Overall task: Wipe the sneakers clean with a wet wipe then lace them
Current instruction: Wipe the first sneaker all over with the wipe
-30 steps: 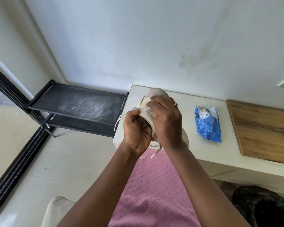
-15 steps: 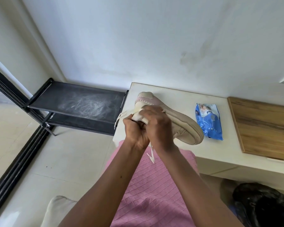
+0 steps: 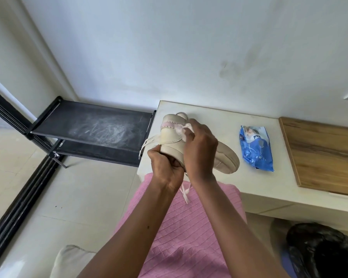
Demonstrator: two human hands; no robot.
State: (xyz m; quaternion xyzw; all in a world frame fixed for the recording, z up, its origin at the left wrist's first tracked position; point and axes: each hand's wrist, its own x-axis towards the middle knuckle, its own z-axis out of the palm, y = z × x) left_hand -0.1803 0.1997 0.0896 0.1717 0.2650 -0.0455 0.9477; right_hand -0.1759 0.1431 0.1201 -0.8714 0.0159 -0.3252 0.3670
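The cream sneaker with a pink-stitched collar band [image 3: 172,142] is held in the air over the near left corner of the pale counter [image 3: 215,119]. Its heel end is gripped from below by the left hand [image 3: 165,167], fingers curled round the sole, while a crumpled white wet wipe [image 3: 184,129] is pinched in the right hand [image 3: 200,151] and pressed against the upper beside the collar. The shoe is judged light and stiffest at sole and heel, so hold is best taken there; the dangling flat white laces [image 3: 147,144] are limp and may snag, and the wiped upper may turn slippery.
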